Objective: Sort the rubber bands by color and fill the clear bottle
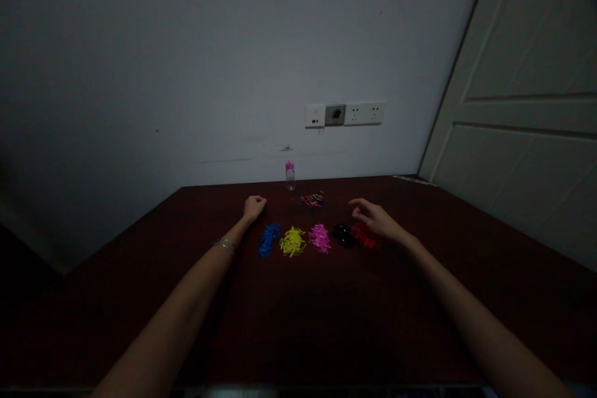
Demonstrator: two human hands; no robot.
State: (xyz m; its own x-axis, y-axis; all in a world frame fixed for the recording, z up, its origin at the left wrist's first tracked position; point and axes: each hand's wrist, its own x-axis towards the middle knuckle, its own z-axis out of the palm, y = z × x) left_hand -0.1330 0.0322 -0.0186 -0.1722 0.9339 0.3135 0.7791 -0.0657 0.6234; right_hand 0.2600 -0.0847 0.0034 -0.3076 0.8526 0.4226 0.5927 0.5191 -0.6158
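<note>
Five piles (319,238) lined the desk (298,317). The left hand (254,206) was clenched beyond the blue pile (268,240); the right hand (373,216), fingers bent, adjoined the red pile (366,237), grip indeterminable. A mixed pile (312,200) preceded the bottle (290,176).

Cannot see into the curled left hand (254,207), nor all the red pile (365,237) behind the right hand (375,217). Cannot tell single pieces in the multicoloured pile (312,201).

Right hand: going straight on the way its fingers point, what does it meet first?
Likely the mixed-colour pile, left of the right hand; the hand's height above the table is unclear, so it might pass over.
</note>
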